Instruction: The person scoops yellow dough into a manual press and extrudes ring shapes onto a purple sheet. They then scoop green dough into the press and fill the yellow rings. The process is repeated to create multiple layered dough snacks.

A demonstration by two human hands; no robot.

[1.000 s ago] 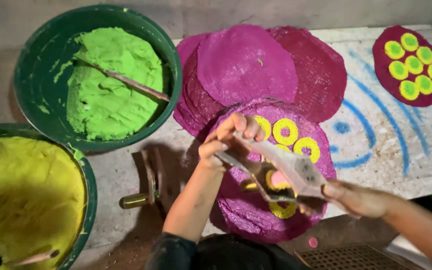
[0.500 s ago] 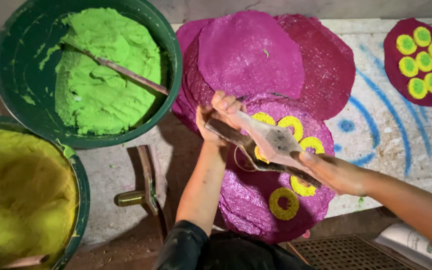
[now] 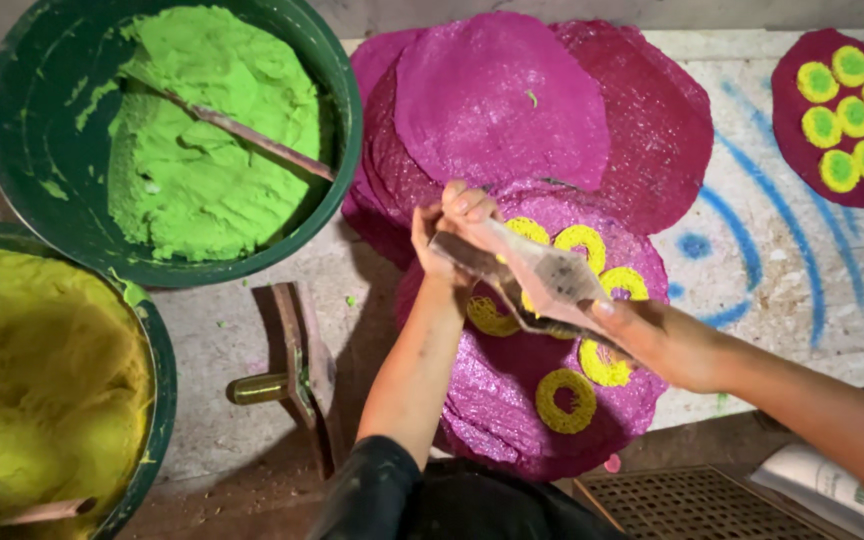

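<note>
hands meet over a round magenta sheet (image 3: 512, 400) lying on a pale work surface (image 3: 802, 300) streaked with blue paint. the left hand (image 3: 442, 225) is closed around the narrow end of a clear piping bag (image 3: 542, 275), fingers pinched together at the tip. the right hand (image 3: 657, 335) is closed on the wider end of the same bag, which stretches between the two hands, tilted, just above the sheet. yellow rings (image 3: 564, 400) sit on the sheet around and under the bag, some partly hidden by the hands. behind it overlaps a stack of plain magenta sheets (image 3: 502, 100). far to the right, well apart, lies a darker red sheet (image 3: 802, 140) covered with yellow-green filled circles. on the left stands a dark green tub (image 3: 12, 150) of bright green paste with a stick (image 3: 242, 130) resting in it. below that, another green tub (image 3: 157, 400) holds yellow paste. between the tubs and the near sheet stands a small rusty metal tool with a brass handle (image 3: 287, 375).
</note>
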